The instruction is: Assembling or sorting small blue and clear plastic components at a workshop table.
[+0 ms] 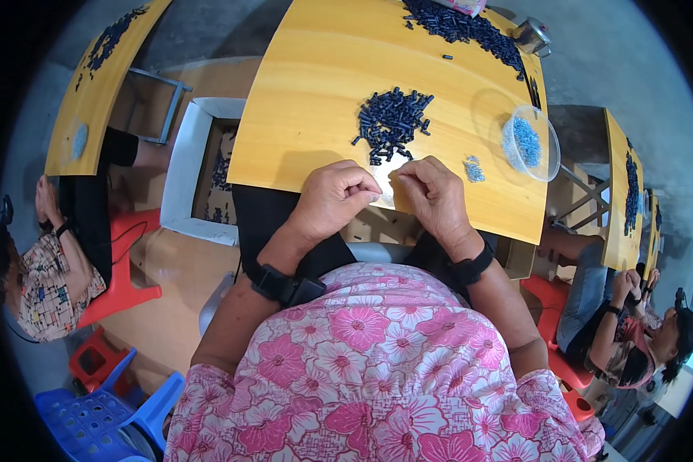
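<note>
Both of my hands are held close together over the near edge of the yellow wooden table (308, 100). My left hand (333, 199) has its thumb and forefinger pinched; anything between the tips is too small to make out. A short gap away, my right hand (437, 202) is also closed in a pinch, its contents hidden. Just beyond the fingers lies a heap of small black cylindrical parts (393, 122). To the right of my right hand sits a little pile of small clear-blue pieces (473, 168).
A clear plastic bowl (548, 146) of blue pieces stands at the table's right edge. Farther back are a larger black heap (470, 31) and a metal cup (533, 35). A white box (189, 169) stands left of the table. Other people sit at tables on both sides.
</note>
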### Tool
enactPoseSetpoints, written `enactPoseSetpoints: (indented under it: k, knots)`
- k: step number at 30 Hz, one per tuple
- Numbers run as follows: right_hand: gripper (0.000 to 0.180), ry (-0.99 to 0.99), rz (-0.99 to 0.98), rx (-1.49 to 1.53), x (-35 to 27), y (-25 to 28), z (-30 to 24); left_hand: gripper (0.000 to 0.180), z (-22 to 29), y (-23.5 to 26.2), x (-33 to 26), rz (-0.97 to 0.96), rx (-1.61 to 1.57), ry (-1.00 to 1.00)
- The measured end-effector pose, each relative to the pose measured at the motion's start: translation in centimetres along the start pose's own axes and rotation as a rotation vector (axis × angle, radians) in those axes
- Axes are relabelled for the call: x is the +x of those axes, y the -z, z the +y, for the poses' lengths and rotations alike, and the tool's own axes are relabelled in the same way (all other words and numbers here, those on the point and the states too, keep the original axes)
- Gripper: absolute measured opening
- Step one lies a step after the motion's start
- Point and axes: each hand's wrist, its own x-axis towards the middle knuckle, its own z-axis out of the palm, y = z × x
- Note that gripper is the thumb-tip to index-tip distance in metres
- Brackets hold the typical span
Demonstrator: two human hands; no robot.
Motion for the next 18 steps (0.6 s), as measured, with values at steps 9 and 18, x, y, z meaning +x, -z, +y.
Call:
enactPoseSetpoints:
  k: [9,18]
  knots:
    - [0.007,0.116,0.047,-0.120,2.3,-1.4,-0.1,0.002,0.2,0.1,0.0,0.018,0.019,-0.040]
    - [0.006,0.128,0.056,-0.184,3.0,-2.0,0.0,0.003,-0.1,0.0,0.0,0.026,0.006,-0.030]
